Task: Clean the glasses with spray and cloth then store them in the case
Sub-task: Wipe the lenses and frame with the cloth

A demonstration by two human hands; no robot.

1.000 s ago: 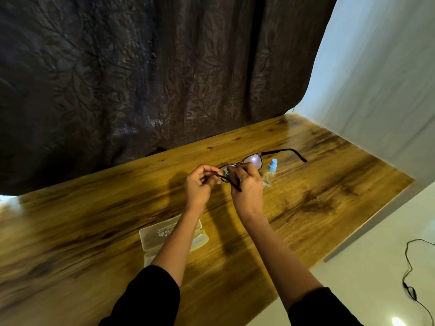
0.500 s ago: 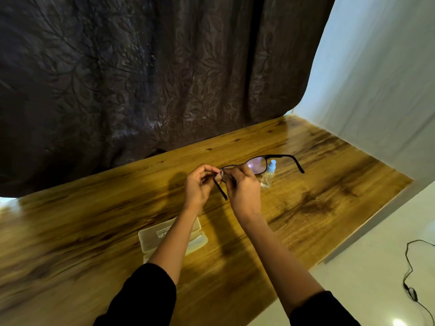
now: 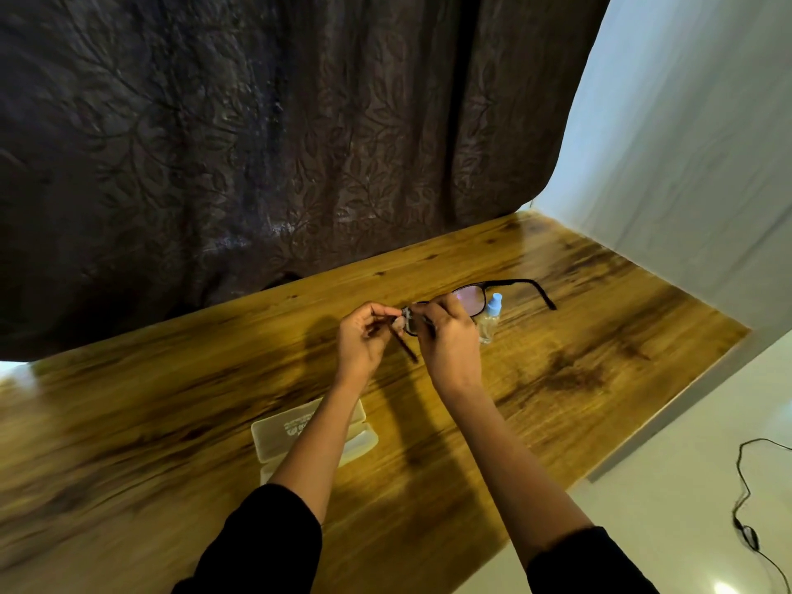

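The glasses [image 3: 473, 298] are held in the air above the wooden surface [image 3: 578, 362], between both hands. The left hand [image 3: 364, 340] is pinched at the frame's near corner, where one temple hangs down between the palms; a small pale scrap, possibly the cloth, is glimpsed at the fingertips, but it is too small for certainty. The right hand [image 3: 450, 340] is closed over the near lens, so that lens is mostly hidden. The far lens is seen with a pinkish sheen, and the other temple is stretched out to the right.

The spray bottle [image 3: 490, 317] is stood upright on the surface just behind the right hand, its blue cap on, and is touched by nothing. From this it is judged that spraying is probably finished and that wiping is the step in hand. The case [image 3: 308, 435] is laid open on the surface nearer the person, partly hidden by the left forearm, and nothing is seen stored in it.

Left to be done, by this reading: the wiping is to be completed, the temples folded, the glasses laid in the case, and the lid shut.
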